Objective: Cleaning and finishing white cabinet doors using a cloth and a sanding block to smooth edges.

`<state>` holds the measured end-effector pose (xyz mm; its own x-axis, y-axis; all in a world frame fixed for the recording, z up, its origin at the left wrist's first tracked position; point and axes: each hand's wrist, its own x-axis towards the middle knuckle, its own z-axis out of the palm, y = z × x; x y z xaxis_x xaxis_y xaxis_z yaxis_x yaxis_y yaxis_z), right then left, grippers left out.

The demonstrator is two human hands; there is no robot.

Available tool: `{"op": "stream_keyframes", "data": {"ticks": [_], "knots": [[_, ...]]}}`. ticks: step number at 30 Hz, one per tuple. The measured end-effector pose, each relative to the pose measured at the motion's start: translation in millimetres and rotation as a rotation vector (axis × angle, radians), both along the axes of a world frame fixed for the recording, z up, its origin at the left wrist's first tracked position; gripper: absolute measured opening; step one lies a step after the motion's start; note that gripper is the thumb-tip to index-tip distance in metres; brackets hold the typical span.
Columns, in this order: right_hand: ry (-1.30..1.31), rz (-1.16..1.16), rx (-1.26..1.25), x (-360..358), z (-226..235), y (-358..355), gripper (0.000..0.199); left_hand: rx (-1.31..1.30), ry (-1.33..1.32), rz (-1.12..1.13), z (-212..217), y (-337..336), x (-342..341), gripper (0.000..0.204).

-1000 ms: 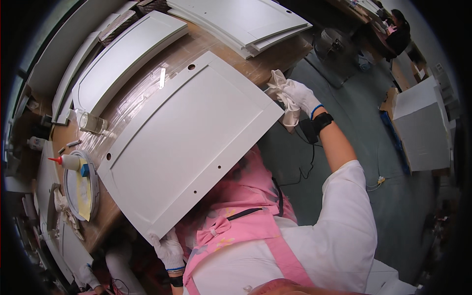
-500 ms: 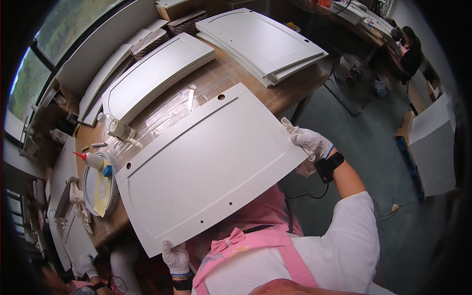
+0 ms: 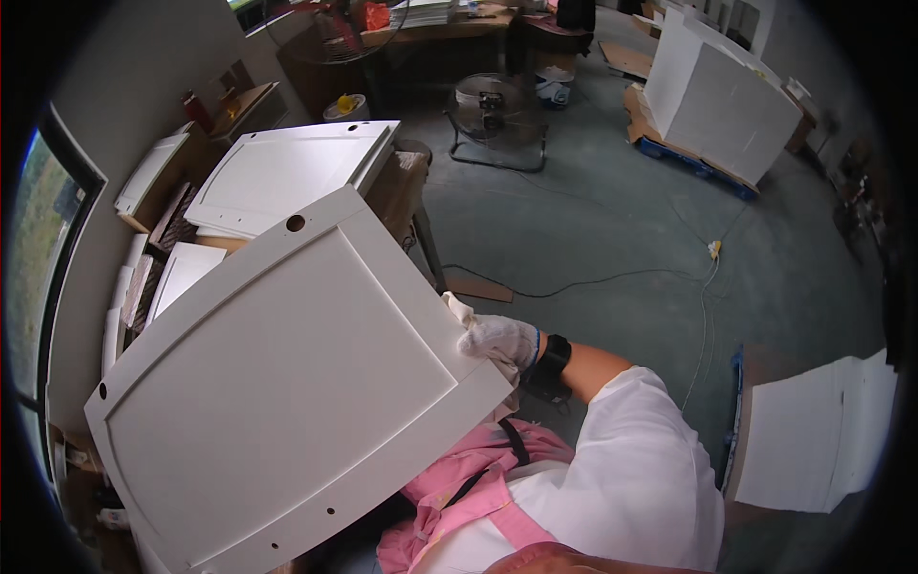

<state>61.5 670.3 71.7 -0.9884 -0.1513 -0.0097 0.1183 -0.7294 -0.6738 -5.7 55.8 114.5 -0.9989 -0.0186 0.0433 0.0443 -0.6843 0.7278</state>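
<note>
A large white panel (image 3: 282,392), with a recessed middle and several round holes along its borders, is held up in front of me. My right hand (image 3: 499,342), in a white knit glove, is closed on the panel's right edge. A pale cloth (image 3: 459,308) is bunched in the same hand against the panel. My left hand is out of sight; the panel's lower left reaches the bottom of the picture.
More white panels (image 3: 287,172) lie stacked on the table behind. A floor fan (image 3: 492,110) stands beyond it. White stacks (image 3: 722,105) rest on pallets at the far right, and another (image 3: 808,435) is nearer. A cable (image 3: 593,279) crosses the floor.
My view has swung to the right, and the panel has come away from the table with my right hand still on its edge. My left hand has gone out of view.
</note>
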Motion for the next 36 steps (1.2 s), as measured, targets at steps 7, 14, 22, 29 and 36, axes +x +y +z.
{"op": "stream_keyframes", "data": {"ticks": [7,14,22,29,36], "knots": [[0.026,-0.472,0.029,10,34,7,0.038,-0.248,0.011,-0.188,72,187,-103,0.056],[0.150,-0.857,0.628,-11,77,23,0.039,-0.596,0.050,-0.422,29,194,-106,0.070],[0.173,-0.662,-0.002,-108,47,60,0.029,-0.488,-0.349,-0.493,-27,117,-66,0.063],[0.138,-0.652,-0.072,-182,60,60,0.026,-0.350,-0.383,-0.090,-42,102,-16,0.043],[0.112,-0.626,0.052,-281,66,28,0.039,-0.218,-0.428,0.030,-42,77,29,0.042]]}}
